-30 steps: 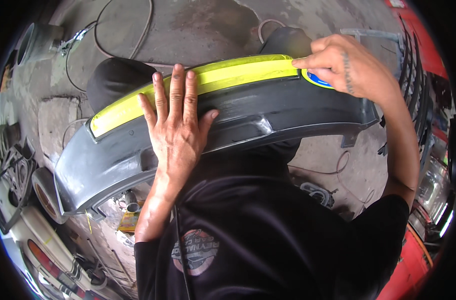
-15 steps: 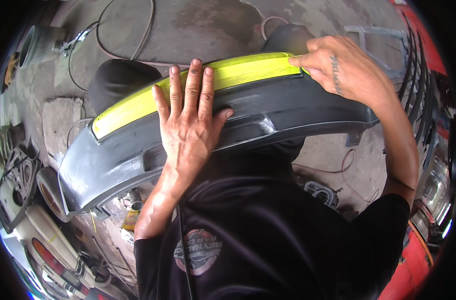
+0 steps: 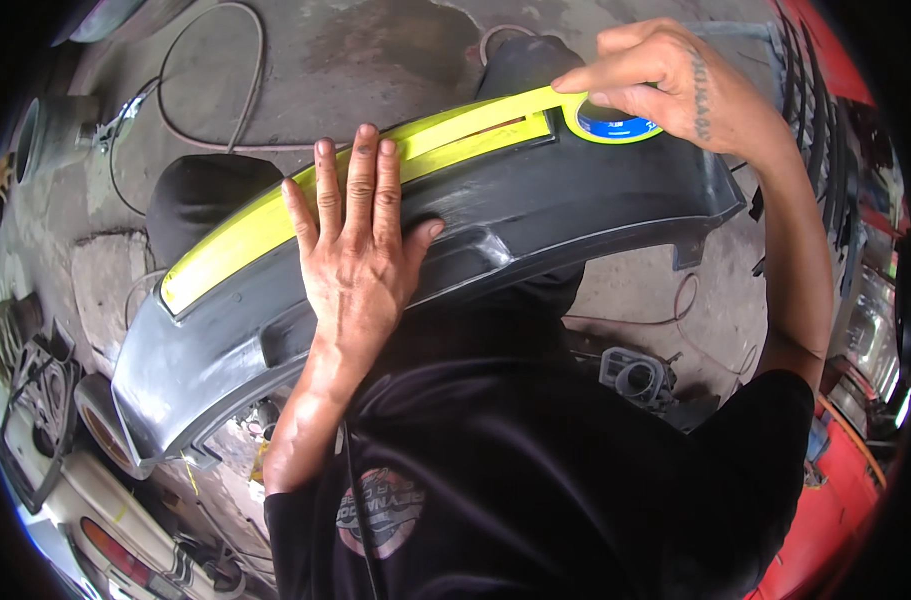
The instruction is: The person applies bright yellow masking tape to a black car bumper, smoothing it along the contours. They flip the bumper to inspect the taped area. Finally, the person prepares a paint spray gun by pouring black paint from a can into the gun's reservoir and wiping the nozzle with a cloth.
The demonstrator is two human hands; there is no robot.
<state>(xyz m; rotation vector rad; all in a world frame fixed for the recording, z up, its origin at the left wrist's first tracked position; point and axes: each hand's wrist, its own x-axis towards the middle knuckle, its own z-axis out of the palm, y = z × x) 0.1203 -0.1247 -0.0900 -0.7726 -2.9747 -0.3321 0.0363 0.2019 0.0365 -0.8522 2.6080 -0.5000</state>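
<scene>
pulling back toward 1 o'clock, the right hand (image 3: 665, 85) pinches the tape roll (image 3: 615, 125), now in view again, with more yellow strip (image 3: 375, 180) laid, so masking looks well along. the left hand (image 3: 360, 240), spread flat, has crept up onto the strip. count: one bumper (image 3: 575, 210), one roll, two strips.

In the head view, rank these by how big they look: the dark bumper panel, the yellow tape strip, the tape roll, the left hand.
1. Dark bumper panel, spanning most of the picture.
2. Yellow tape strip, long but narrow.
3. Left hand, flat on the panel; being nearer the camera may enlarge it.
4. Tape roll, partly covered by the right hand.
</scene>
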